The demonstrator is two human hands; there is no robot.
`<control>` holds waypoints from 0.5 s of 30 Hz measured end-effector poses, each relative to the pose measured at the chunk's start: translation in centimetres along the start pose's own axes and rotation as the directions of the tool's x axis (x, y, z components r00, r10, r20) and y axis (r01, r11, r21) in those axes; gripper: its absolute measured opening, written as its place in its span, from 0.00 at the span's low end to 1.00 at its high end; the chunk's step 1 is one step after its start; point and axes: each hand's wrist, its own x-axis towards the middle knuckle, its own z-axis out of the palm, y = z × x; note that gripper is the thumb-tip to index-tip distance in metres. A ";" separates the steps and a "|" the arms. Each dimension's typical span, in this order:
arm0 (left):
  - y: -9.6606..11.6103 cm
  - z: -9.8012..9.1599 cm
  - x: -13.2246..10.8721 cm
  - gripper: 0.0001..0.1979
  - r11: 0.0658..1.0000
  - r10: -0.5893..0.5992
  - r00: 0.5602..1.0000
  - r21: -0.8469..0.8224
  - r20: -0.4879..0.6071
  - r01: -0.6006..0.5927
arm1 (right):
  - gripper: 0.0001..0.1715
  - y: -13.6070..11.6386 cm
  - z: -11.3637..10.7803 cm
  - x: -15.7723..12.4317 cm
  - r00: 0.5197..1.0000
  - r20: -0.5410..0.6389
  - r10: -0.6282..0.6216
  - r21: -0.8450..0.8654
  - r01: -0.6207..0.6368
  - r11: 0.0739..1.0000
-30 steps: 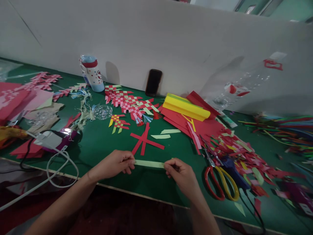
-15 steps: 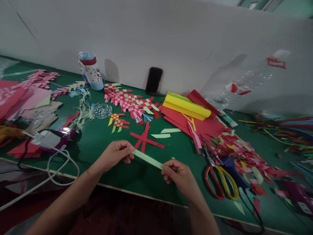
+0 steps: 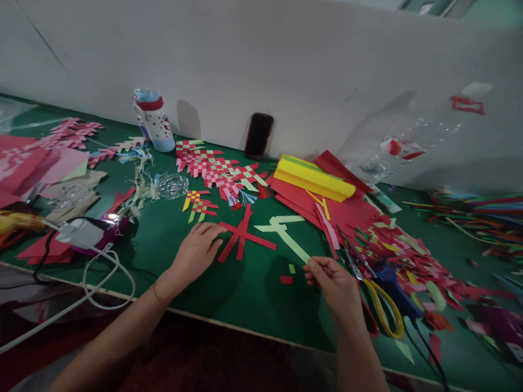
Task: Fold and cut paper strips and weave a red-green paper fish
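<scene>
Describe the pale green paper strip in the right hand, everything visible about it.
The pale green strip is a long, narrow, flat band of thin paper, plain and unprinted. The right hand pinches its near end between the fingertips; the left hand is off it, resting by the red paper cross. The strip slants away up-left over the green table, its far end reaching two other pale green strips; contact there is unclear.

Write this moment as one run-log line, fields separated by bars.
left hand: touching crossed red paper strips | right hand: pinching pale green paper strip | surface: green table
</scene>
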 end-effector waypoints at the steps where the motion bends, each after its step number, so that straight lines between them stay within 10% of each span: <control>1: 0.3 0.2 0.6 0.15 0.996 0.058 0.998 0.072 0.036 -0.060 | 0.29 0.1 -0.2 0.4 1.000 -0.024 -0.007 -0.009 0.006 1.000; 5: 1.3 1.2 2.9 0.17 0.947 0.125 0.971 0.268 0.201 -0.177 | 0.30 1.0 -0.5 1.5 0.996 -0.073 -0.057 -0.084 0.050 0.995; 15: 1.6 2.9 5.1 0.11 0.927 0.004 0.977 0.365 0.215 -0.084 | 0.21 3.6 -0.4 2.6 0.917 -0.078 -0.392 -0.523 0.297 0.799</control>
